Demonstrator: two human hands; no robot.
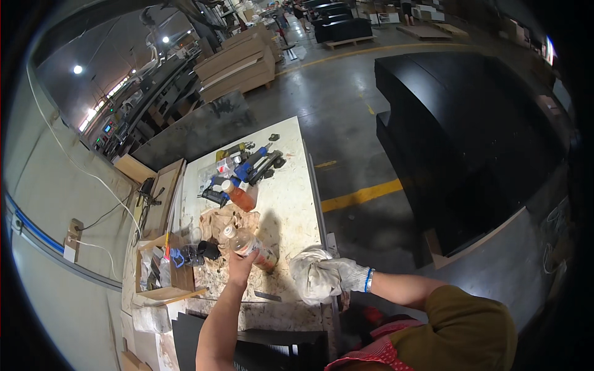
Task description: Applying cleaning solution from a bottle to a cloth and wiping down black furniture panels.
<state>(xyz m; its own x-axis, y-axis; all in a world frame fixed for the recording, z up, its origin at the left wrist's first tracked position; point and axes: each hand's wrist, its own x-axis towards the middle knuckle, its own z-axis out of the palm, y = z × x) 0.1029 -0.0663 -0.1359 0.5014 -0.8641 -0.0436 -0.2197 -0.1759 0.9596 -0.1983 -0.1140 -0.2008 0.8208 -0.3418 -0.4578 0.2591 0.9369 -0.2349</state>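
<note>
My left hand (240,268), bare, is closed around a clear plastic bottle (243,240) with a white cap. The bottle leans over the stained white workbench (291,204), and I cannot tell whether its base touches the top. At the bench's right edge, my right hand (351,275) wears a whitish knit glove with a blue cuff. It is closed on a bunched white cloth (311,279); its fingertips are hidden by the folds. Just beyond the clear bottle stands a bottle of orange-red liquid (240,196).
Blue-and-black power tools (250,166) lie farther back on the bench. A cardboard box (179,272) and a dark jar (207,250) are at its left. Large black panels (470,123) are stacked on the right. Cardboard stacks (238,65) stand behind on the floor.
</note>
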